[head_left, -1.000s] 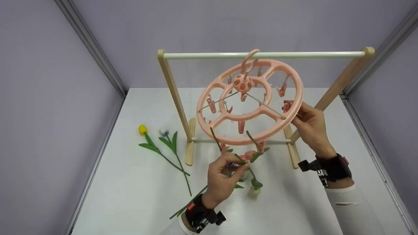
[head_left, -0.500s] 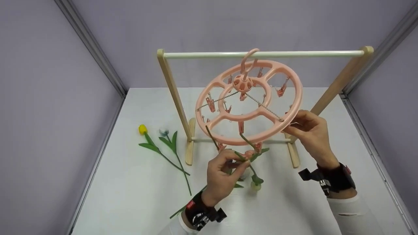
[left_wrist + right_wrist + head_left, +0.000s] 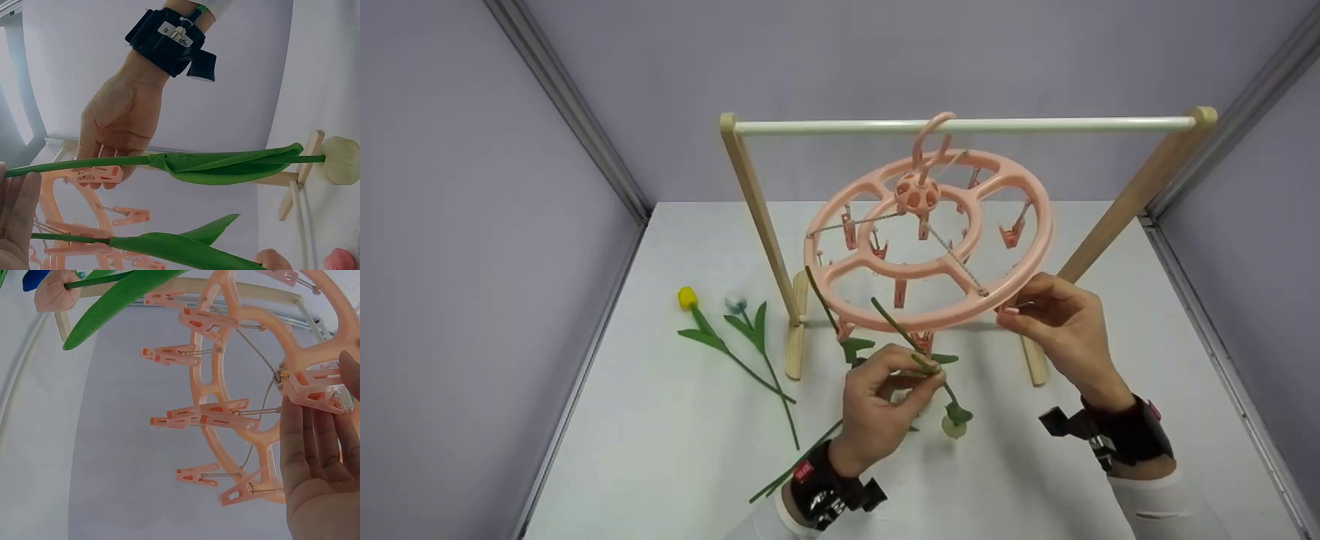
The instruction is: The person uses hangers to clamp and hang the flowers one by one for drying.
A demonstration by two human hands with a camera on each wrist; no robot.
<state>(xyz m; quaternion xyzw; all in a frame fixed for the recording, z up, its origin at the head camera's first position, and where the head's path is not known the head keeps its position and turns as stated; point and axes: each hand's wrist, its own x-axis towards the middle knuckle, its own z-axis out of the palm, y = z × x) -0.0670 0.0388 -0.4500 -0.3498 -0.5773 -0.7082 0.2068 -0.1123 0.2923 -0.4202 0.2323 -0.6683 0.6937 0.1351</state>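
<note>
My left hand [image 3: 885, 409] pinches the green stem of a white artificial tulip [image 3: 954, 427], whose bloom hangs downward. In the left wrist view this tulip [image 3: 342, 161] stretches across with its leaves folded along the stem. At the right rim of a pink round clip hanger [image 3: 915, 322], my right hand [image 3: 1061, 326] grips a clothespin [image 3: 318, 391] between thumb and fingers. The stem crosses in front of that clothespin in the left wrist view. Other tulips hang from the hanger's front clothespins, among them one with a pink bloom [image 3: 53, 291]. My left hand partly covers them in the head view.
The hanger hooks over the white bar [image 3: 1035, 124] of a wooden rack [image 3: 757, 210]. A yellow tulip [image 3: 688, 298] and a pale blue tulip [image 3: 735, 304] lie left on the white table [image 3: 660, 442]. More green stems [image 3: 795, 469] lie by my left wrist.
The hanger has turned, its front clothespins and hung tulips shifting left. My right hand has come nearer along the rim with its clothespin. My left hand has moved slightly right with the white tulip.
</note>
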